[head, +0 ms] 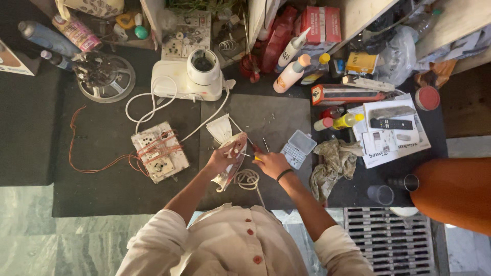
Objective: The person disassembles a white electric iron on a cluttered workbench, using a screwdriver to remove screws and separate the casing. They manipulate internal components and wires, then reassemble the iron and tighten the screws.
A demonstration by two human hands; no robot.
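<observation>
From the head view, there was bare dark bench (266, 115) just past the hands, with a small clear box (296, 148) close on the right. The iron (228, 156) lay tilted, its long side running away from the person, tip far. The left hand (221, 159) was wrapped around the iron. The right hand (271, 164) was closed on a small tool (255, 152).
</observation>
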